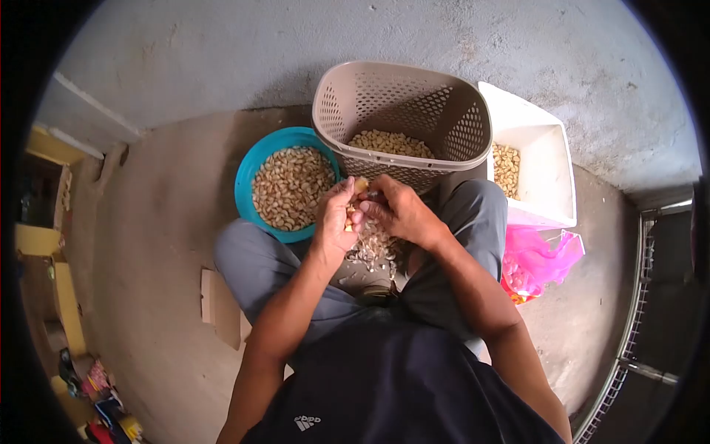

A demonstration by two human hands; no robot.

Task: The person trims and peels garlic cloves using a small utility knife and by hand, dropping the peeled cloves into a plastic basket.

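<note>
My left hand [336, 214] is closed around a pale yellowish clove [360, 185], which looks like garlic. My right hand [399, 211] meets it, fingers pinched; a small dark object shows between the fingers, too small to name. Both hands are over a heap of papery peelings [373, 244] on the floor between my knees. Left of them, a teal basin [242, 181] holds many cloves in brownish-white skins [292, 185]. Just beyond my hands stands a tall beige perforated basket [403, 159], with pale, peeled-looking cloves [392, 143] at its bottom.
A white foam box [547, 166] with more pale pieces [506, 170] stands to the right of the basket. Near my right knee lies a pink plastic bag [536, 259]. Cardboard [222, 307] lies by my left leg. A grey wall [414, 33] rises behind the containers.
</note>
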